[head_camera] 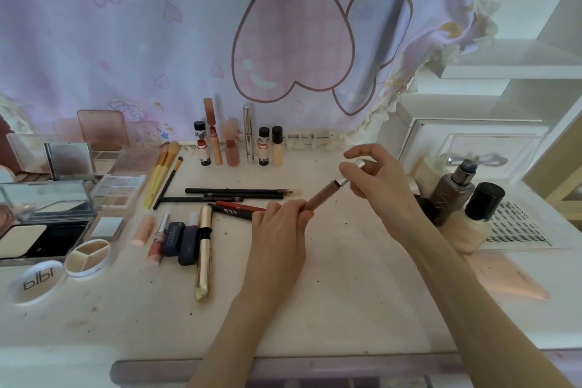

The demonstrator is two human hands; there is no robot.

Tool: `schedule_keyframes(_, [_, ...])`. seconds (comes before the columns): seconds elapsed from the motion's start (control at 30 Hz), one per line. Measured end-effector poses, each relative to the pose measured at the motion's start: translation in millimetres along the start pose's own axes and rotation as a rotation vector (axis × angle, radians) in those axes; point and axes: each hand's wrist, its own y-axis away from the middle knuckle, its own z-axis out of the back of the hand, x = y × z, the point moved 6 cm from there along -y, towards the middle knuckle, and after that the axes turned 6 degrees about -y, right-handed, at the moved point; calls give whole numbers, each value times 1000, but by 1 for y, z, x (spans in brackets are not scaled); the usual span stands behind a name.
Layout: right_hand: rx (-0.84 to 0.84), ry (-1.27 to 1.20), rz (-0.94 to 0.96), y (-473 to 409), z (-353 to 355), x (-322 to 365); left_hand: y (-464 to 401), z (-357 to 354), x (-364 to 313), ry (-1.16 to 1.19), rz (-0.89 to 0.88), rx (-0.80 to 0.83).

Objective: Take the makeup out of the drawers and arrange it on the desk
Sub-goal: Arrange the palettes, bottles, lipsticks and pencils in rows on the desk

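Observation:
A brown makeup pencil (321, 197) with a silver collar is held above the white desk (330, 293) between both hands. My left hand (280, 227) grips its lower end. Around the silver cap end closes my right hand (374, 179). Several black and red pencils (239, 195) lie in a row just left of my left hand. A gold tube (203, 252), small lip products (176, 239) and yellow-handled brushes (160, 176) lie further left. Lip glosses and small bottles (233, 145) stand upright along the back.
Open palettes and compacts (47, 208) crowd the left side. At the right stand a brown pump bottle (453, 195) and a black-capped bottle (482, 211), beside a tray of false lashes (519, 227) and a small white drawer cabinet (478, 148). A drawer edge (283, 368) shows below the desk front.

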Motion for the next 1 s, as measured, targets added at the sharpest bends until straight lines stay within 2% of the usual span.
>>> schedule_keyframes(0.07, [14, -44, 20, 0, -3, 3, 0, 1, 2, 17, 19, -7])
schedule_keyframes(0.23, [19, 10, -112, -1, -7, -4, 1, 0, 2, 32, -8, -15])
schedule_keyframes(0.4, [0, -227, -118, -2, -7, -1, 0, -3, 5, 98, 26, 13])
schedule_keyframes(0.53, [25, -173, -195, -2, -7, -4, 0, -1, 4, 91, 20, 2])
schedule_keyframes(0.7, [30, -289, -120, -7, 0, 3, -1, -3, 7, 93, 38, 5])
schedule_keyframes(1.0, [-7, -342, -40, -6, 1, 6, 0, -3, 9, 158, 60, -13])
